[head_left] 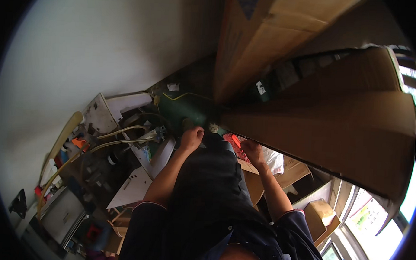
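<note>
My left hand [192, 138] is in front of my body with its fingers curled into a loose fist, and nothing shows in it. Below it lies a dark green floor [185, 111]. My right hand [252, 151] is closed too, beside the lower edge of a large brown cardboard box [329, 126]. What its fingers hold, if anything, is hidden. Just left of that hand a bright orange-red strip [236, 140] shows against a red patterned thing [238, 152]. A white plastic bag [274, 161] is partly visible behind the right wrist.
A tall cardboard carton [253, 43] stands ahead. On the left, by the white wall [105, 37], is a clutter of metal parts, a yellowish hose [119, 141] and a white panel [132, 189]. A small open carton [320, 216] sits near the window [371, 225] on the right.
</note>
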A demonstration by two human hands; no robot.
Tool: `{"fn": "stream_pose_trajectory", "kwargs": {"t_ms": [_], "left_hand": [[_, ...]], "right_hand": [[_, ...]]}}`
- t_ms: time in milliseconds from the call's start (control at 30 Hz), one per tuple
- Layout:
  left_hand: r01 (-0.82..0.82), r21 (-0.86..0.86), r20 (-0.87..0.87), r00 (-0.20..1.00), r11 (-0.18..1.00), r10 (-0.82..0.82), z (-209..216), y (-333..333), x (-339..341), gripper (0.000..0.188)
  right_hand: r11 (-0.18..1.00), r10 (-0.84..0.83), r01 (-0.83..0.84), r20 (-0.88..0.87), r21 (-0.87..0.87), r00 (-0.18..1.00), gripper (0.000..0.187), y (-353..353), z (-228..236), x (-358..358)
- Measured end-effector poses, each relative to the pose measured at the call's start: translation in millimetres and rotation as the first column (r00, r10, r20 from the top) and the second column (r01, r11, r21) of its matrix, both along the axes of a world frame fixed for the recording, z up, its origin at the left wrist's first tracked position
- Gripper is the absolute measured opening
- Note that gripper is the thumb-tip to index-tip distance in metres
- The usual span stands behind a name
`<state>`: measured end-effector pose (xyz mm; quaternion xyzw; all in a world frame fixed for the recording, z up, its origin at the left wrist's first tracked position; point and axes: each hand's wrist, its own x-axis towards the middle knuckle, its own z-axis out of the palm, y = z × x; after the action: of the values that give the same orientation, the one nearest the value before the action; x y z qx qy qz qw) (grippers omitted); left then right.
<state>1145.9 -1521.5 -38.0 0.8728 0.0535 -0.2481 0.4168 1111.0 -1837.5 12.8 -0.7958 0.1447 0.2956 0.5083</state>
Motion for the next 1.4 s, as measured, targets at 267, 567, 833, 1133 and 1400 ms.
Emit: {"fn": "stream_pose_trajectory", "kwargs": {"t_ms": [267, 567, 833, 1133, 1400], "left_hand": [[-0.095, 0.161, -0.087, 0.990, 0.982, 0.110, -104, 46, -68, 0.012], [-0.115, 0.324, -0.228, 0.954, 0.939, 0.196, -210, 109, -120, 0.014], [-0.090, 0.357, -0.312, 0.927, 0.930, 0.210, -343, 154, -162, 0.014], [0.351, 0.269, -0.525, 0.834, 0.897, -0.169, -491, 182, -180, 0.021], [0.621, 0.337, -0.501, 0.755, 0.707, -0.424, -579, 199, -209, 0.034]], "right_hand": [[0.997, -0.067, 0.077, -0.274, 0.024, 0.959, 0.014, 16, -86, -17], [0.987, -0.106, 0.138, -0.321, 0.078, 0.941, 0.015, 74, -162, 3], [0.951, -0.141, 0.227, -0.363, 0.208, 0.921, 0.018, 138, -265, -3], [0.876, -0.225, 0.377, -0.437, 0.301, 0.871, 0.020, 163, -324, 9], [0.759, -0.297, 0.517, -0.495, 0.397, 0.816, 0.023, 144, -317, 37]]}}
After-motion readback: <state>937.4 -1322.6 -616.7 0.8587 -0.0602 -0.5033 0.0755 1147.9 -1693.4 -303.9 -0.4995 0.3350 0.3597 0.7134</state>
